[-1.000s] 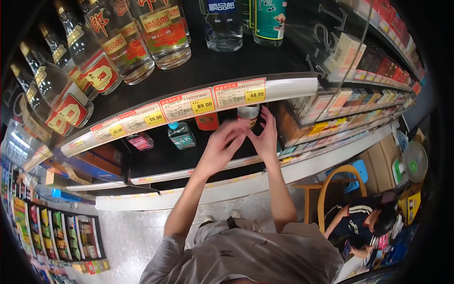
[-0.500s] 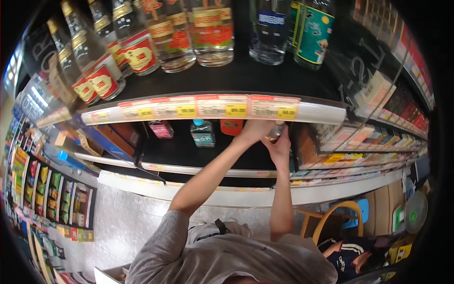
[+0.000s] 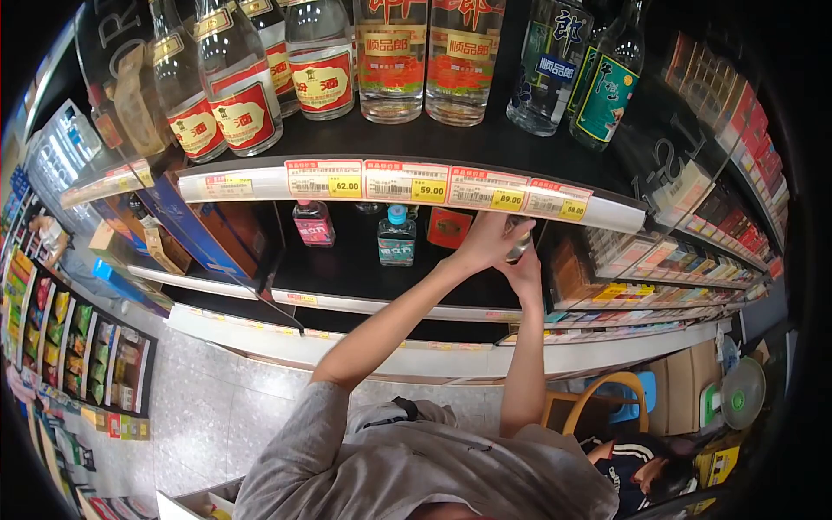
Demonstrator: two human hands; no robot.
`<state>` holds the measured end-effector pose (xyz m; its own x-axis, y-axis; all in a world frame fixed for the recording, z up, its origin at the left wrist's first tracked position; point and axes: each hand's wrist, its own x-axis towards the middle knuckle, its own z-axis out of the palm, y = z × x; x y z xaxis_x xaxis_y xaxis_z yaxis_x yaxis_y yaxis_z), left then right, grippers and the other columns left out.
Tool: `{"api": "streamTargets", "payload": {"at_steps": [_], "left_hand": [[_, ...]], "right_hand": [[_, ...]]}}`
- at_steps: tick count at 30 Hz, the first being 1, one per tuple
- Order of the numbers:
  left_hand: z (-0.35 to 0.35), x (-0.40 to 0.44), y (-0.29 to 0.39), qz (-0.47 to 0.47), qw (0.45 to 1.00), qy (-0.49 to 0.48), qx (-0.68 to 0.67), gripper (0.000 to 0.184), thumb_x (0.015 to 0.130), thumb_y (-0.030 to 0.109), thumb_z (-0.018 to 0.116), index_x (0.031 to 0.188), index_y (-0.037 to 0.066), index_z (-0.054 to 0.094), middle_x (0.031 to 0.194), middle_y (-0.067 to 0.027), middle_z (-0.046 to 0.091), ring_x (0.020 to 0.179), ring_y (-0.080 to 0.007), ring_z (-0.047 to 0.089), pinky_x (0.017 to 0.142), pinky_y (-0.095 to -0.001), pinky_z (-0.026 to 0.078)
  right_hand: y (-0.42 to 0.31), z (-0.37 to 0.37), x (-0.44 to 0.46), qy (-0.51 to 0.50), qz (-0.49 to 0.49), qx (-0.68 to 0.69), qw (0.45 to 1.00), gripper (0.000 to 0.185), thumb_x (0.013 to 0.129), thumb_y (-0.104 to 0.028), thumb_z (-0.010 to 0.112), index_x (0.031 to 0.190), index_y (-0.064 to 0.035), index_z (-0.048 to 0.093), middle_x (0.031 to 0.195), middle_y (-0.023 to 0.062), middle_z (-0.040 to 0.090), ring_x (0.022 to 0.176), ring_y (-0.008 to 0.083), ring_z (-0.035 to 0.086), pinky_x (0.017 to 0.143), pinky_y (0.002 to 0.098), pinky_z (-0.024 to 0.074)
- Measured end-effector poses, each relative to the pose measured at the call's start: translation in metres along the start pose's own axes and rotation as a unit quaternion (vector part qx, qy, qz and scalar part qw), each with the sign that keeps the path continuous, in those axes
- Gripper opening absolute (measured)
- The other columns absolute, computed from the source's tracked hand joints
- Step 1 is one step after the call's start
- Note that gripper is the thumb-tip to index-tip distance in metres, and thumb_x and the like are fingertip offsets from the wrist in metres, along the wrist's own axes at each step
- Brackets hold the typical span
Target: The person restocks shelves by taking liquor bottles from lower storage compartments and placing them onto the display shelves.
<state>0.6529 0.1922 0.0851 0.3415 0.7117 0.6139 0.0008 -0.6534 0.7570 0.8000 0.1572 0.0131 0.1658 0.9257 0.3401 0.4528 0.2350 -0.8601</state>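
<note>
Under the upper shelf edge, at its right part, my left hand [image 3: 485, 245] has its fingers wrapped round a small bottle [image 3: 518, 246] with a pale cap. My right hand [image 3: 524, 276] grips the same bottle from below and the right. Most of the bottle is hidden by the fingers. Left of the hands stand a red box [image 3: 450, 228], a teal bottle with a blue cap [image 3: 397, 243] and a pink-labelled bottle [image 3: 313, 225] on the lower shelf.
Tall glass bottles [image 3: 390, 74] stand on the upper shelf, above a price strip [image 3: 407, 184]. Blue boxes [image 3: 208, 234] are at the left, stacked small boxes [image 3: 641, 269] at the right. A seated person [image 3: 637, 468] and a wooden chair [image 3: 617, 380] are at the lower right.
Both hands have moved in under the upper shelf and closed round the small bottle. The camera view has shifted, so the shelf bottles appear farther right.
</note>
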Motion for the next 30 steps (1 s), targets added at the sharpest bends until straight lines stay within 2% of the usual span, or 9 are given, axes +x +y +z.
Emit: {"api": "streamTargets", "payload": {"at_steps": [4,8,11,16,21,23,25,27,30], "left_hand": [[0.013,0.003,-0.007,-0.018,1.000,0.002,-0.002,0.040,0.096,0.014,0.066,0.131,-0.002,0.056,0.122,-0.0211,0.064,0.116,-0.0354,0.062,0.099,-0.0424,0.048],[0.023,-0.017,-0.002,0.038,0.995,0.081,0.052,0.057,0.095,0.012,0.066,0.144,0.002,0.037,0.136,-0.0242,0.049,0.127,-0.0400,0.052,0.099,-0.0449,0.049],[0.013,-0.039,0.013,-0.002,0.999,0.044,-0.001,0.061,0.092,0.006,0.066,0.145,0.002,0.036,0.138,-0.0241,0.047,0.125,-0.0406,0.054,0.101,-0.0444,0.050],[-0.030,-0.075,0.033,0.047,0.993,0.088,0.063,0.062,0.092,-0.001,0.065,0.149,0.003,0.040,0.126,-0.0173,0.061,0.117,-0.0311,0.063,0.102,-0.0392,0.052],[-0.088,-0.114,0.032,0.010,0.979,0.197,0.055,0.036,0.092,-0.005,0.065,0.127,-0.001,0.055,0.125,-0.0149,0.060,0.110,-0.0195,0.065,0.095,-0.0312,0.054],[-0.115,-0.126,0.021,0.031,0.951,0.268,0.152,0.035,0.090,-0.002,0.069,0.123,-0.001,0.057,0.126,-0.0157,0.056,0.111,-0.0231,0.062,0.095,-0.0331,0.053],[-0.136,-0.133,0.013,0.020,0.926,0.301,0.228,0.043,0.086,0.003,0.075,0.125,0.000,0.055,0.122,-0.0194,0.052,0.114,-0.0344,0.056,0.096,-0.0408,0.049],[-0.153,-0.142,0.001,-0.016,0.928,0.281,0.246,0.057,0.083,0.010,0.081,0.131,0.001,0.052,0.129,-0.0210,0.048,0.120,-0.0372,0.052,0.101,-0.0423,0.047],[-0.162,-0.155,-0.029,-0.089,0.957,0.146,0.233,0.086,0.075,0.022,0.090,0.144,0.002,0.041,0.132,-0.0221,0.047,0.124,-0.0412,0.052,0.103,-0.0428,0.047]], "right_hand": [[0.020,0.002,0.007,-0.014,0.016,0.043,0.999,0.080,0.077,-0.021,0.088,0.145,-0.0062,0.049,0.127,0.0112,0.069,0.117,0.0175,0.064,0.099,0.0333,0.0497],[0.067,0.001,0.021,-0.012,0.006,0.124,0.992,0.076,0.077,-0.020,0.088,0.142,-0.0046,0.052,0.128,0.0108,0.068,0.118,0.0180,0.064,0.101,0.0327,0.0489],[0.060,0.000,0.021,-0.015,0.029,0.088,0.996,0.074,0.076,-0.020,0.089,0.139,-0.0036,0.054,0.126,0.0103,0.069,0.116,0.0177,0.065,0.100,0.0325,0.0493],[0.050,-0.002,0.020,-0.037,0.056,0.077,0.995,0.067,0.075,-0.022,0.091,0.130,-0.0028,0.059,0.122,0.0108,0.071,0.112,0.0169,0.066,0.098,0.0325,0.0508],[0.026,0.002,0.009,-0.027,0.086,0.058,0.994,0.066,0.080,-0.017,0.088,0.135,-0.0025,0.053,0.126,0.0086,0.067,0.117,0.0158,0.062,0.102,0.0324,0.0474],[0.026,0.000,0.002,-0.023,0.081,0.051,0.995,0.069,0.081,-0.017,0.087,0.137,-0.0022,0.051,0.129,0.0101,0.065,0.120,0.0176,0.061,0.104,0.0340,0.0460],[0.026,0.000,-0.007,-0.023,0.071,0.044,0.996,0.072,0.081,-0.018,0.087,0.140,-0.0019,0.048,0.132,0.0116,0.063,0.124,0.0194,0.059,0.106,0.0357,0.0445],[0.026,0.000,-0.024,0.154,0.015,-0.028,0.988,0.078,0.077,-0.024,0.089,0.140,-0.0010,0.049,0.131,0.0171,0.064,0.122,0.0253,0.061,0.104,0.0402,0.0478],[-0.052,0.020,-0.054,0.236,-0.031,0.012,0.971,0.054,0.089,-0.011,0.077,0.136,-0.0018,0.054,0.129,0.0158,0.064,0.120,0.0265,0.062,0.104,0.0410,0.0478]]}}
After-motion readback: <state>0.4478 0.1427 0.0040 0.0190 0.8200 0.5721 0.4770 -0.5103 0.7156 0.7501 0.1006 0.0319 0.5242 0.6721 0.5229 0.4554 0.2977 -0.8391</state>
